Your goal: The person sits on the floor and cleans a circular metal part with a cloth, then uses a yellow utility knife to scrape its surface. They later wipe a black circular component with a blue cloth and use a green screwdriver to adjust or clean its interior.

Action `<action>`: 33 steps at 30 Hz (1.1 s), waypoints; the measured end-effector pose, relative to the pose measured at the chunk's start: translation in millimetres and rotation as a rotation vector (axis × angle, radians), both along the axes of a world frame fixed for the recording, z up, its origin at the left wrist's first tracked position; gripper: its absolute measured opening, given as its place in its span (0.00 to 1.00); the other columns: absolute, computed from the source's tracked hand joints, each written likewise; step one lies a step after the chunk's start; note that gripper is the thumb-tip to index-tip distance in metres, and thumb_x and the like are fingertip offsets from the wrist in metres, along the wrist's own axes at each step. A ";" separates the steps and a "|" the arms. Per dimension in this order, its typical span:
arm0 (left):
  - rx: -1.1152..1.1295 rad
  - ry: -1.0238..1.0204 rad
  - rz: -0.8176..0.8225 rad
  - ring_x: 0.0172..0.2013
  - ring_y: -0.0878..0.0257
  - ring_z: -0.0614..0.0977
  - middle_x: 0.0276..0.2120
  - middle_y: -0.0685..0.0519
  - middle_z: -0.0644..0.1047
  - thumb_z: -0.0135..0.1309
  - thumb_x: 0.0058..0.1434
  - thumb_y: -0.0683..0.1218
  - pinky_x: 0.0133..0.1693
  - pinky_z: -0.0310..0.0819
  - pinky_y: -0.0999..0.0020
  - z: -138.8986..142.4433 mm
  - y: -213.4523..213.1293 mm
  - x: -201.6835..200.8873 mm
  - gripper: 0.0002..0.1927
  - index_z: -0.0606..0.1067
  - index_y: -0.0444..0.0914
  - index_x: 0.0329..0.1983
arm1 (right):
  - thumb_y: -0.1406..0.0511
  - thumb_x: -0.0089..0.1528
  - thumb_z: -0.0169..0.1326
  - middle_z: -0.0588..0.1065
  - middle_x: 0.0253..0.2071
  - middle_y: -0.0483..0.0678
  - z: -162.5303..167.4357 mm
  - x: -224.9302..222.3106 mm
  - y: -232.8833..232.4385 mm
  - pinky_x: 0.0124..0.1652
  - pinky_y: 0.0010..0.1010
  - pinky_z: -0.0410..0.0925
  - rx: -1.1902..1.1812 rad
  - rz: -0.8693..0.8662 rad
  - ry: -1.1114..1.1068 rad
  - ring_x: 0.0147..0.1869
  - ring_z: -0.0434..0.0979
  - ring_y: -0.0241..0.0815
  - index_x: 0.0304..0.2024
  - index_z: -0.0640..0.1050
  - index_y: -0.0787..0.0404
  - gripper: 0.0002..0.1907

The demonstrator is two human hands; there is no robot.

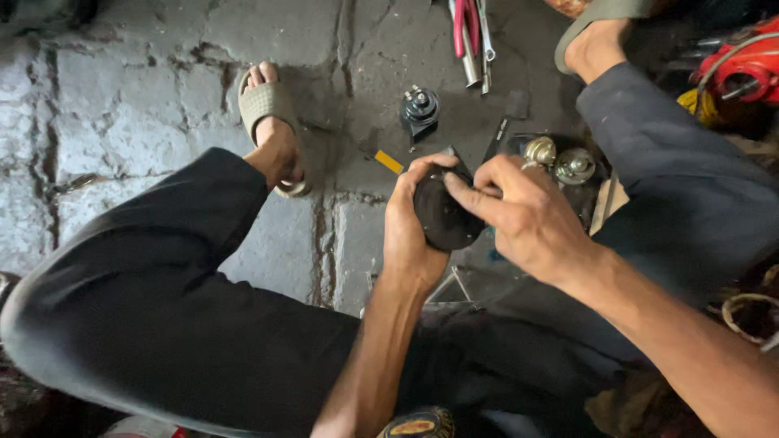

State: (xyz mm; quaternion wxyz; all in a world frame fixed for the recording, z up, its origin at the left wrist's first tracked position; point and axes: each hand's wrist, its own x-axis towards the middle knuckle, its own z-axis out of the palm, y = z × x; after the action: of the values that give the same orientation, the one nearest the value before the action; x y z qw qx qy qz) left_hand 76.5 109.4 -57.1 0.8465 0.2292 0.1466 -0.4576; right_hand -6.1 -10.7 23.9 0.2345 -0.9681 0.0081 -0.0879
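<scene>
Hands clasp black disc over stone floor.

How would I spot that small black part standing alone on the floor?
Start at the stone floor between the two sandalled feet. Just above the hands holding a black disc stands a small black round part. Unlike the two shiny metal domes nearby, it is dark and stands apart.

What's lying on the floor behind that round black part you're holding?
Beyond the round black part lie a small black horn-like unit, a yellow strip and two shiny metal domes. Both hands hide the floor directly beneath.
</scene>
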 end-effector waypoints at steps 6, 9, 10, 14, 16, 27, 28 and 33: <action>-0.026 0.003 -0.057 0.41 0.55 0.82 0.40 0.47 0.77 0.40 0.71 0.51 0.46 0.79 0.60 -3.7 2.6 1.2 0.16 0.75 0.37 0.47 | 0.75 0.55 0.57 0.71 0.31 0.47 0.3 -9.6 3.9 0.35 0.38 0.66 0.077 0.169 0.032 0.33 0.71 0.44 0.52 0.84 0.59 0.23; -0.113 0.066 0.029 0.43 0.56 0.81 0.43 0.47 0.77 0.41 0.79 0.50 0.47 0.78 0.61 -6.0 0.1 -0.5 0.15 0.75 0.35 0.52 | 0.77 0.52 0.56 0.71 0.35 0.51 1.9 -11.5 1.5 0.35 0.37 0.66 -0.024 0.051 0.039 0.35 0.72 0.46 0.52 0.85 0.58 0.25; -0.136 0.036 0.009 0.43 0.55 0.81 0.42 0.46 0.78 0.41 0.79 0.50 0.47 0.78 0.60 -5.7 0.0 -1.9 0.16 0.75 0.35 0.52 | 0.78 0.53 0.55 0.72 0.36 0.50 2.5 -13.0 1.3 0.36 0.36 0.67 0.015 0.059 0.033 0.36 0.72 0.45 0.52 0.84 0.59 0.25; -0.167 -0.011 -0.025 0.44 0.51 0.82 0.42 0.43 0.79 0.40 0.76 0.51 0.47 0.79 0.59 -3.0 -1.7 -1.4 0.17 0.75 0.35 0.51 | 0.80 0.56 0.54 0.71 0.36 0.46 2.4 -26.7 6.6 0.37 0.32 0.68 0.221 0.111 0.067 0.36 0.73 0.40 0.54 0.83 0.57 0.26; -0.130 0.015 -0.025 0.44 0.50 0.83 0.42 0.43 0.80 0.40 0.74 0.52 0.47 0.80 0.58 -0.4 -2.4 -2.8 0.17 0.75 0.36 0.50 | 0.80 0.57 0.53 0.71 0.36 0.45 1.1 -34.9 8.7 0.38 0.30 0.69 0.299 0.097 0.110 0.37 0.74 0.39 0.54 0.83 0.54 0.26; -0.189 -0.107 0.111 0.57 0.45 0.79 0.62 0.47 0.69 0.42 0.75 0.54 0.48 0.81 0.45 7.9 5.5 -0.2 0.19 0.74 0.36 0.54 | 0.78 0.57 0.53 0.74 0.34 0.44 0.0 -34.7 1.6 0.39 0.27 0.68 0.569 -0.057 0.426 0.38 0.76 0.38 0.55 0.83 0.48 0.27; -0.207 -0.110 0.123 0.57 0.44 0.78 0.64 0.46 0.69 0.42 0.75 0.54 0.49 0.81 0.45 9.1 5.7 -0.2 0.18 0.73 0.36 0.54 | 0.78 0.58 0.53 0.74 0.34 0.45 0.4 -34.7 4.6 0.39 0.27 0.69 0.592 -0.067 0.396 0.38 0.77 0.38 0.54 0.83 0.50 0.26; -0.315 -0.218 0.178 0.61 0.40 0.76 0.71 0.43 0.65 0.43 0.78 0.55 0.55 0.79 0.41 15.7 2.7 -4.9 0.18 0.72 0.36 0.58 | 0.76 0.58 0.55 0.80 0.40 0.47 9.0 -41.5 13.5 0.41 0.25 0.72 0.569 -0.153 0.119 0.41 0.81 0.36 0.46 0.85 0.59 0.17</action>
State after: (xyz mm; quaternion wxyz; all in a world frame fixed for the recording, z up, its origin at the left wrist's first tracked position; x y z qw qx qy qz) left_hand 71.7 112.0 -41.4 0.9199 0.1283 0.0004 -0.3707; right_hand -47.6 2.8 32.9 0.4883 -0.8635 0.1192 -0.0427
